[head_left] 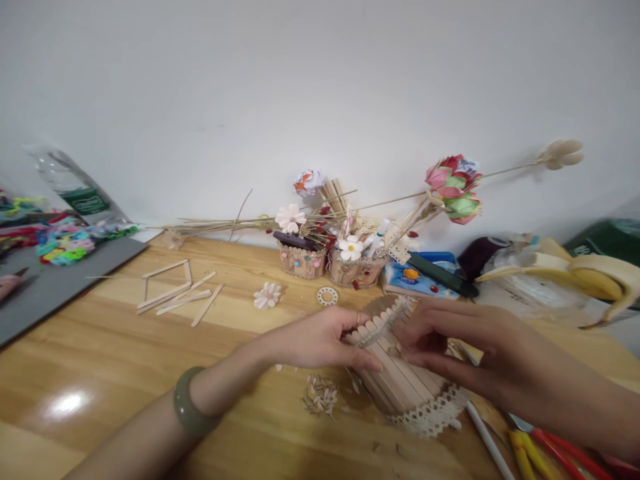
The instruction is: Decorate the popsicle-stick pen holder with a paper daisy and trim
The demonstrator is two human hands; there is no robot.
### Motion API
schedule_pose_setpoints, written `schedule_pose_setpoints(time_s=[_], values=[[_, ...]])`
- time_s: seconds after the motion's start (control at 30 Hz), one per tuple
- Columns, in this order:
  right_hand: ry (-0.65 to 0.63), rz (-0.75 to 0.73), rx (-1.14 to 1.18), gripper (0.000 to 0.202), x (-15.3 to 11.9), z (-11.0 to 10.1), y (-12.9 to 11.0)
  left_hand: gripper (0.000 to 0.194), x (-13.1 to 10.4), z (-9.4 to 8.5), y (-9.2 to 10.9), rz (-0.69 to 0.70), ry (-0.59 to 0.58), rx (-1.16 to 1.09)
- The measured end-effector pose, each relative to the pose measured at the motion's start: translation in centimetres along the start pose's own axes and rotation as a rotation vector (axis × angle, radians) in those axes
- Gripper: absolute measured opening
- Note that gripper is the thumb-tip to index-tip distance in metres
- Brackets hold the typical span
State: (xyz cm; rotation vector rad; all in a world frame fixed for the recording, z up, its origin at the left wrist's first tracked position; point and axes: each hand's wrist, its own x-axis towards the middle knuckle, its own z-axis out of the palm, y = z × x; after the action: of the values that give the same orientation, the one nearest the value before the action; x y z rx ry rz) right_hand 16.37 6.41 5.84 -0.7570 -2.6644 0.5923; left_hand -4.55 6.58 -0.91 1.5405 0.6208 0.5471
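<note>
My left hand (325,337) grips the upper left side of a craft-stick holder (400,380), thumb lying across its front. The holder is a curved wall of pale wooden sticks with rounded tops. A beaded strip (377,327) runs near its top, and white lace trim (433,413) edges its bottom. It leans tilted above the table. Over the front of the sticks, my right hand (465,340) has thumb and fingertips pinched together, close to or touching the wood. Any small piece between those fingertips is too small to name.
Small wood chips (320,395) lie below my left hand. Loose craft sticks (175,287) and a petal flower (267,295) lie at left. Behind stand two decorated pots (301,263) with flowers. Scissors (555,453), a white pen (487,437) and a banana peel (555,270) are at right.
</note>
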Motion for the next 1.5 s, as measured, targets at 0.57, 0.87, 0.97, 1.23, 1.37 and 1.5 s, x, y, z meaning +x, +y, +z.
schedule_pose_setpoints(time_s=[0.57,0.87,0.97,1.23,1.37,1.5], values=[[0.159,-0.075,-0.04,0.013,-1.0,1.6,0.5,0.02,0.0,-0.1,0.1,-0.023,-0.004,0.007],[0.201,-0.058,-0.038,0.012,-1.0,1.6,0.3,0.023,0.0,-0.1,-0.1,-0.023,0.002,0.032],[0.241,-0.053,-0.074,0.012,-1.2,1.4,0.3,0.022,0.0,-0.1,-0.1,-0.015,-0.001,0.018],[0.278,-0.083,-0.257,0.011,-2.4,2.4,-0.2,0.022,-0.1,0.2,0.2,-0.045,0.008,-0.004],[0.337,-0.102,-0.372,0.015,-3.0,3.3,-0.4,0.02,0.0,0.2,0.2,-0.054,0.015,-0.022],[0.381,-0.118,-0.42,0.015,-2.8,3.5,-0.6,0.017,0.0,0.3,0.1,-0.038,0.008,-0.073]])
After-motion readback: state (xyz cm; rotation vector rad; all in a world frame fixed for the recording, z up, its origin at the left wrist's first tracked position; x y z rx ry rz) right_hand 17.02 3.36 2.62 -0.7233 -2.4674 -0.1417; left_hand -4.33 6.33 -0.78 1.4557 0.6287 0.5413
